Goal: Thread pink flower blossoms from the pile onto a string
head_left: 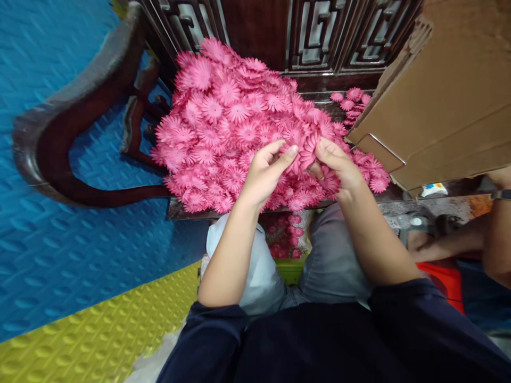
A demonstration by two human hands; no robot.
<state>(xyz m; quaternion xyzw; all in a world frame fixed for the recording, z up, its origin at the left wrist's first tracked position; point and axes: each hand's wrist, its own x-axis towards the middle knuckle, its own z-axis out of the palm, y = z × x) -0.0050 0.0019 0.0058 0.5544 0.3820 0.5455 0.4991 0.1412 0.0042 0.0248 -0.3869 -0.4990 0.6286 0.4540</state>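
Observation:
A large heap of pink artificial flower heads (pixel 239 111) covers the dark wooden bench (pixel 187 214) in front of me. Over the heap's right part, my left hand (pixel 268 169) pinches a pink flower head between thumb and fingers. Close beside it, my right hand (pixel 339 162) grips another pink flower head (pixel 308 151) by its petals, thumb on top. One more pink flower (pixel 329 180) shows under the right palm, by the curled fingers. Whether the pinched flowers are joined or separate I cannot tell.
A cardboard box (pixel 447 96) stands at the right, with smaller flower clusters (pixel 353 103) beside it. A curved wooden armrest (pixel 35 154) borders the left. Pink flowers (pixel 294 232) lie below the bench edge. Another person's arm and foot (pixel 423 247) show at far right.

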